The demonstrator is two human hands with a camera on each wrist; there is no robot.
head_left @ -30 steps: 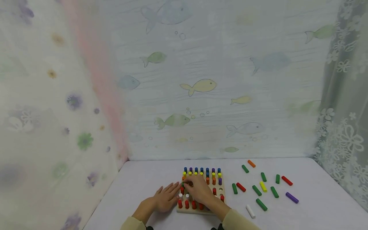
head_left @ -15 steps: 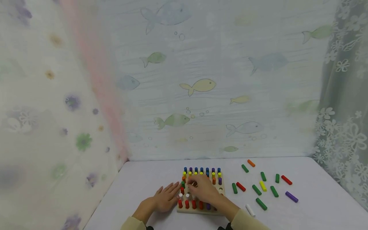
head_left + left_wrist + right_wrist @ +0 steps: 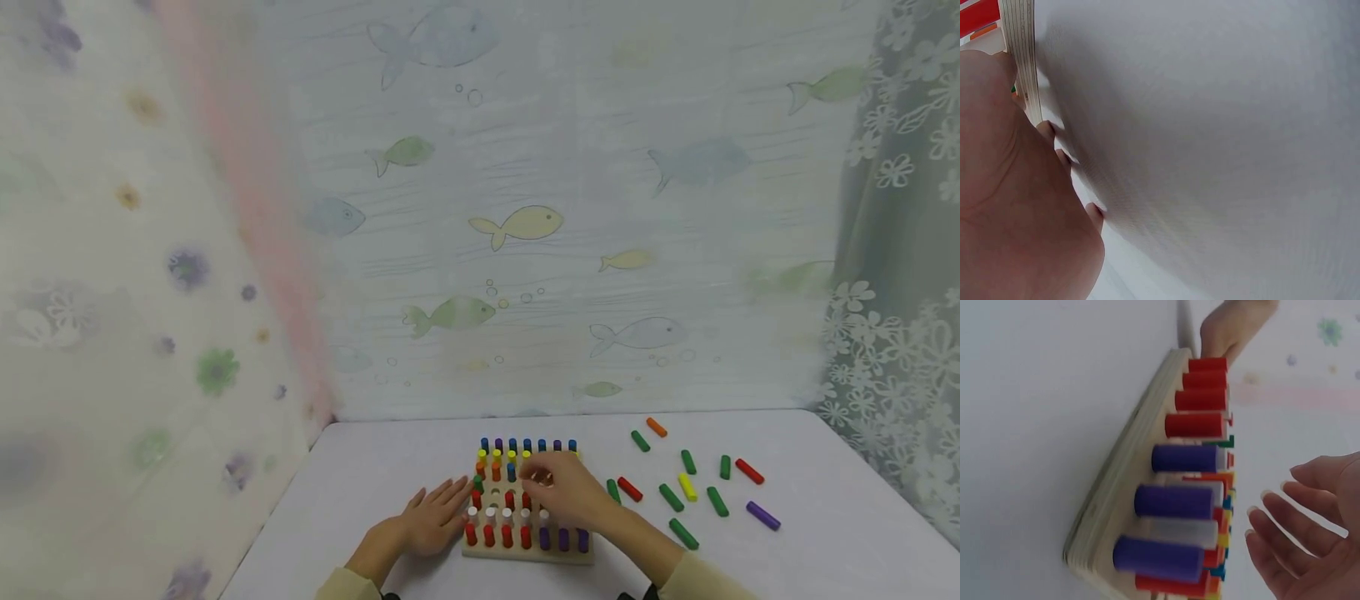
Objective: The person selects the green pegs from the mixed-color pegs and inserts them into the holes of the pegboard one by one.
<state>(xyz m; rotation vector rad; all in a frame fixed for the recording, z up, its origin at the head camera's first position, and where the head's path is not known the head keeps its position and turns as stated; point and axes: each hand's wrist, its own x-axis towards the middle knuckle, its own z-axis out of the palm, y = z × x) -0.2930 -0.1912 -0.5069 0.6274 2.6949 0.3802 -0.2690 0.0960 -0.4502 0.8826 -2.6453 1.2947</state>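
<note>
A wooden pegboard [image 3: 528,557] stands on the table with rows of coloured pegs upright in it. My left hand [image 3: 431,518] lies flat at its left side, fingers straight; the left wrist view has it against the board's layered wooden edge [image 3: 1020,56]. Above the right part of the board is my right hand [image 3: 566,490], hiding the pegs there. In the right wrist view its fingers are loosely bent, apart, with nothing between them. One green peg [image 3: 478,483] stands in the left column, beside bare holes. Red pegs [image 3: 1194,425] and purple pegs [image 3: 1175,501] fill the front row.
Loose pegs lie scattered to the right of the board: several green ones [image 3: 683,533], a yellow peg [image 3: 687,487], a purple peg [image 3: 763,515], an orange peg [image 3: 656,427] and two red ones [image 3: 749,471]. A fish-patterned curtain [image 3: 517,250] hangs behind the table.
My right hand has let go of the green peg in the left column and moved right across the board. The forearm now hides the loose white peg. My left hand has stayed put.
</note>
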